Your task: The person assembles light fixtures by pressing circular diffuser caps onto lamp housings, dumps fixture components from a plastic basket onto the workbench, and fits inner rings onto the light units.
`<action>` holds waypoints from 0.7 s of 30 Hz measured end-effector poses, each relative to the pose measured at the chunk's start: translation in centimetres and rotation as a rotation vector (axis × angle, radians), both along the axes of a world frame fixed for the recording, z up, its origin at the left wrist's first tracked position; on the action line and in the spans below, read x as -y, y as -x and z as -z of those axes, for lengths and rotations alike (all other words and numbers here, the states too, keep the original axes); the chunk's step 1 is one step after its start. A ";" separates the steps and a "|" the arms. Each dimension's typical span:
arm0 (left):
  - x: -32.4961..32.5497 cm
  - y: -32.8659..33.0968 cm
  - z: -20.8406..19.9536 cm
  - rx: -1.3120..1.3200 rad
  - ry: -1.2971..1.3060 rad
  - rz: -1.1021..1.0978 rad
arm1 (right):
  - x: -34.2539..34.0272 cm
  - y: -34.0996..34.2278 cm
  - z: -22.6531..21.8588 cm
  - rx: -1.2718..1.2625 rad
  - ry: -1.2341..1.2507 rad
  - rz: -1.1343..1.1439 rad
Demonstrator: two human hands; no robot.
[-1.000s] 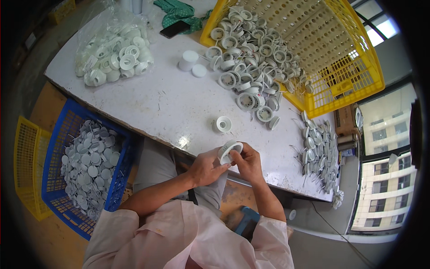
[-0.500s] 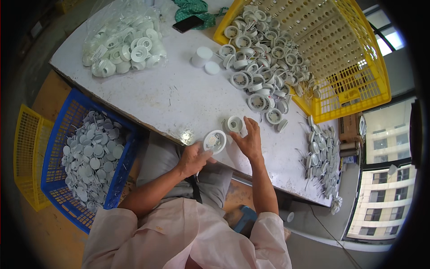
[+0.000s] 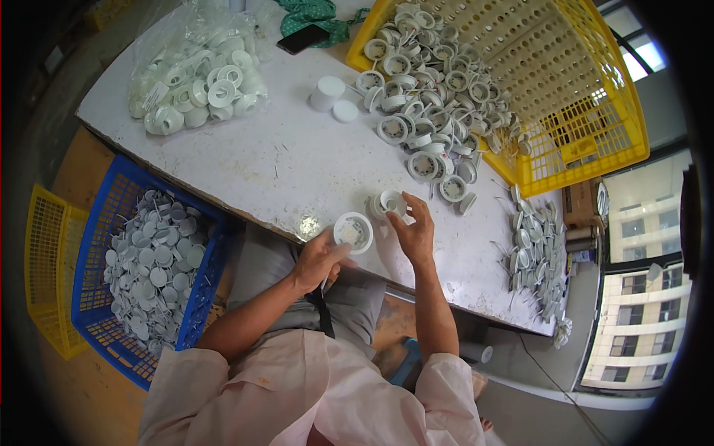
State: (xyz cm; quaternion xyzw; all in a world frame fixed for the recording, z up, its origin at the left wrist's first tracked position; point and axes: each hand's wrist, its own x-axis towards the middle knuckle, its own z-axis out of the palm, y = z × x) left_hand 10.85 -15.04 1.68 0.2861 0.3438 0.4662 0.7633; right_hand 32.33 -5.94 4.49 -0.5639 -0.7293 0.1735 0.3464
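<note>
My left hand (image 3: 320, 262) is closed on a round white lamp housing (image 3: 353, 233). Its open face is turned up, with small parts visible inside, and a thin piece sticks out below the hand. My right hand (image 3: 416, 234) has its thumb and fingers closed at the edge of a small white ring-shaped cup (image 3: 390, 201), just above the table near the front edge. Behind that cup is another white rim, partly hidden. A pile of similar white housings (image 3: 439, 104) with wires spreads from the far right toward my right hand.
A tipped yellow crate (image 3: 587, 167) stands behind the pile. Wired discs (image 3: 532, 256) lie at the table's right end. A clear bag of white rings (image 3: 197, 93), a white cylinder (image 3: 327, 92) and a phone (image 3: 303, 39) sit farther back. A blue basket of discs (image 3: 93, 290) stands left.
My right thumb and fingers have closed in on the small cup, which now looks more tilted. The housing in my left hand is almost unmoved. The whole view has shifted slightly.
</note>
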 end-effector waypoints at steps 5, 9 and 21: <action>-0.6 -0.4 -0.3 -0.015 -0.019 -0.029 | 1.4 -0.4 -1.1 -0.168 0.001 0.006; -0.8 -0.7 -0.3 -0.049 -0.094 -0.084 | 4.0 0.9 -3.4 -0.230 0.077 -0.170; -0.8 -1.8 -0.3 -0.170 -0.188 -0.107 | 5.7 2.4 -3.8 -0.079 0.194 -0.277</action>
